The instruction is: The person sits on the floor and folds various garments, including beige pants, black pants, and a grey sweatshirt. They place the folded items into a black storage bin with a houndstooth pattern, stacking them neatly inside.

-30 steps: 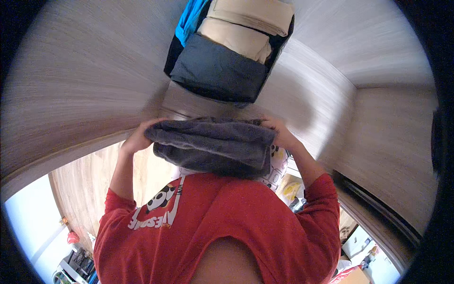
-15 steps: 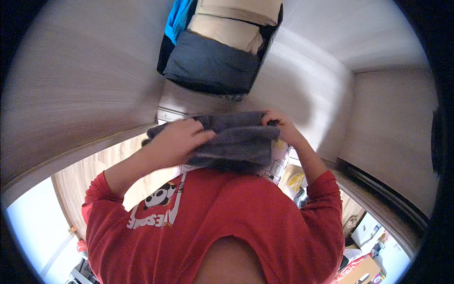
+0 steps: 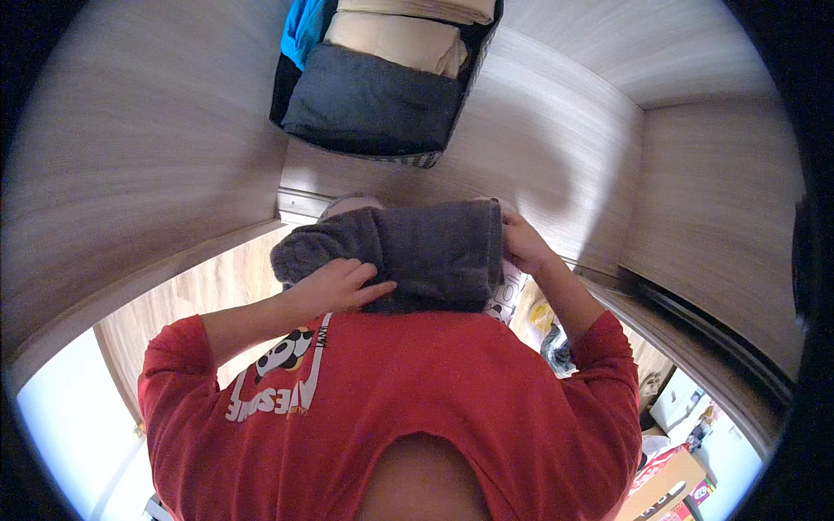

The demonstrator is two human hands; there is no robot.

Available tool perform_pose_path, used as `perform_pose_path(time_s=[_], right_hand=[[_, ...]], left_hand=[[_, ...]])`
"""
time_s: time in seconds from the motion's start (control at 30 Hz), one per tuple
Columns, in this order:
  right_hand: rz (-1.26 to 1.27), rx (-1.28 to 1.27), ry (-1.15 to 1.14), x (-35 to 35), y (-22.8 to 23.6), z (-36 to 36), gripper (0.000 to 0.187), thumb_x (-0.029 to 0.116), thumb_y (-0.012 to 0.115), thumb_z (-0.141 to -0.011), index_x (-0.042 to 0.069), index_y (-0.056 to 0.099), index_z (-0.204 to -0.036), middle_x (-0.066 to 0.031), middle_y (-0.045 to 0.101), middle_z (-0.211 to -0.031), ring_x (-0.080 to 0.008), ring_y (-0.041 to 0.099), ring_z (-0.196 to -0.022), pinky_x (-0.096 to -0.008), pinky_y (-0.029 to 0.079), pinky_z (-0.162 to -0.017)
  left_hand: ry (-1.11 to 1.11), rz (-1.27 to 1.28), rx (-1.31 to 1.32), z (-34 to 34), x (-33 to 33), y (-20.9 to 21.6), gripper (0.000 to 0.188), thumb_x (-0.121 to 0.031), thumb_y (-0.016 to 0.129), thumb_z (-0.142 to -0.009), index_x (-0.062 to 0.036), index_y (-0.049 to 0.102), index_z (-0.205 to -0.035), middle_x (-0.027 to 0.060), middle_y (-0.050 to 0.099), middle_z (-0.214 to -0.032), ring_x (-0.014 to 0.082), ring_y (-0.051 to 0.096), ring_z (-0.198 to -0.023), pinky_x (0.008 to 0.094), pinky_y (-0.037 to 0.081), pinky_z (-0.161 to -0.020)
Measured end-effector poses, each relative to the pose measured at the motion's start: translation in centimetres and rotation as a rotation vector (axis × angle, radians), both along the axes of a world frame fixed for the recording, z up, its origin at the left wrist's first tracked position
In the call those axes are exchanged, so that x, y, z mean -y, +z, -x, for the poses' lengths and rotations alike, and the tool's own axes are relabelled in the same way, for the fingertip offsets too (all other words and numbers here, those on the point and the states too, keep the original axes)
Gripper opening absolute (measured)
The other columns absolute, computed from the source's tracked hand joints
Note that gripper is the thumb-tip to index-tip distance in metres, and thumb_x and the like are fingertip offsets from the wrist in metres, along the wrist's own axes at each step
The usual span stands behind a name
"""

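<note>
A dark grey, thick-looking folded cloth (image 3: 434, 252) lies across my lap, with a bunched roll at its left end; its exact kind does not show. My left hand (image 3: 334, 286) rests on its lower left part, fingers stretched over the fabric. At the right edge, my right hand (image 3: 524, 243) grips the cloth, with the thumb and some fingertips partly hidden behind it. Beyond the cloth stands a black box (image 3: 382, 158) holding a folded black cloth (image 3: 373, 100), beige folded cloths (image 3: 395, 42) and a bright blue one (image 3: 304, 33).
Wood-grain panels (image 3: 156, 130) of a cabinet rise at left and right. The box stands on the cabinet's wooden board (image 3: 539, 113). A dark rail (image 3: 704, 321) runs along the right side. A cardboard box (image 3: 669, 486) sits at the lower right.
The grey cloth has gone from loosely bunched to flatter and neater. My left hand has moved down to its lower edge, and my right hand has slid down its right edge.
</note>
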State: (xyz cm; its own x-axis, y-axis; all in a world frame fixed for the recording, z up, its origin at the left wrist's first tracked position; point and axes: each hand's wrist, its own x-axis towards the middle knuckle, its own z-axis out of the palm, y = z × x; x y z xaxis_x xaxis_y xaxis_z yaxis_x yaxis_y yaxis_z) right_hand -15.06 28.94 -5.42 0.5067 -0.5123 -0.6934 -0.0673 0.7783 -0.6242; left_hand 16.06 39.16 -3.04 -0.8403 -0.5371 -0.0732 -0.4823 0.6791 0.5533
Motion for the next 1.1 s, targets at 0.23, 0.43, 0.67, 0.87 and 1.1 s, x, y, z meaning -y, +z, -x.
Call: perform_pose_path(time_s=[0.23, 0.43, 0.67, 0.87, 1.1], right_hand=[[-0.071, 0.015, 0.135, -2.7, -0.2, 0.1, 0.041, 0.022, 0.055, -0.083, 0.003, 0.045, -0.119, -0.0086, 0.055, -0.109, -0.0203, 0.054, -0.096, -0.0289, 0.045, -0.082], [-0.447, 0.121, -0.291, 0.6, -1.0, -2.5, 0.016, 0.019, 0.053, -0.082, 0.004, 0.059, -0.084, -0.0070, 0.063, -0.081, -0.0176, 0.061, -0.077, -0.0306, 0.051, -0.073], [-0.277, 0.136, -0.301, 3.9, 1.7, -7.2, 0.022, 0.024, 0.048, -0.085, 0.007, 0.054, -0.099, -0.0070, 0.061, -0.093, -0.0189, 0.060, -0.085, -0.0301, 0.050, -0.076], [0.768, 0.060, 0.041, 6.0, 0.9, -5.1, 0.077, 0.007, 0.065, -0.071, 0.009, 0.020, -0.134, -0.0149, 0.040, -0.126, -0.0247, 0.043, -0.114, -0.0346, 0.037, -0.094], [0.953, 0.039, 0.329, 9.1, 2.5, -7.3, 0.114, 0.008, 0.077, -0.055, 0.009, -0.001, -0.138, -0.0193, 0.024, -0.136, -0.0288, 0.030, -0.124, -0.0347, 0.023, -0.103]], left_hand=[[0.108, 0.199, 0.163, 0.6, -1.0, -2.5, 0.046, -0.017, 0.048, -0.076, -0.0209, 0.044, -0.122, 0.0095, 0.047, -0.091, 0.0241, 0.049, -0.080, 0.0406, 0.040, -0.067], [0.420, 0.442, 0.207, 1.9, 0.1, -3.8, 0.048, -0.016, 0.047, -0.076, -0.0193, 0.040, -0.123, 0.0139, 0.043, -0.120, 0.0295, 0.043, -0.111, 0.0455, 0.035, -0.085], [0.672, -0.091, -0.076, -3.4, 5.0, 0.3, 0.063, 0.007, 0.057, -0.063, -0.0090, 0.042, -0.122, 0.0191, 0.046, -0.119, 0.0341, 0.048, -0.108, 0.0379, 0.039, -0.091], [0.867, -0.292, -0.269, -5.5, 4.9, 3.4, 0.046, 0.006, 0.053, -0.068, -0.0027, 0.050, -0.113, 0.0183, 0.058, -0.102, 0.0323, 0.057, -0.095, 0.0336, 0.045, -0.079], [0.537, -0.401, -0.374, -5.3, 7.3, 5.1, 0.041, 0.002, 0.049, -0.073, -0.0009, 0.049, -0.114, 0.0177, 0.058, -0.103, 0.0301, 0.058, -0.094, 0.0352, 0.044, -0.082]])
